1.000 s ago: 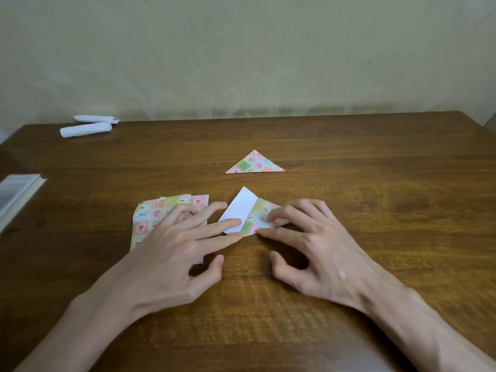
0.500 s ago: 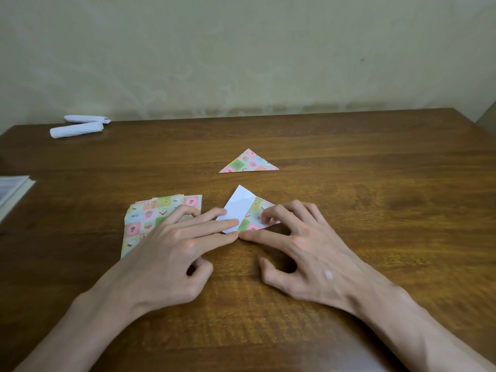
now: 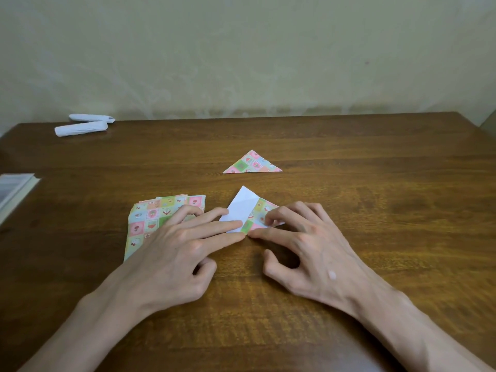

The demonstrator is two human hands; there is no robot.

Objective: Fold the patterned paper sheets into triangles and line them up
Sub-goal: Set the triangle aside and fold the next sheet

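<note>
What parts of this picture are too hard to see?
Head view:
- Stack of sheets: its right side is under the left hand, so the sheets cannot be counted.
- Half-folded sheet: its near edge lies under fingers of the left hand and right hand.
- White thing at left: cut off by the picture's edge.
- Finished triangle: its drawings are too small.

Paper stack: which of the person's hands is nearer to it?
Left. The left hand overlaps the stack's right side; the right hand is farther right, its fingers on the half-folded sheet.
</note>
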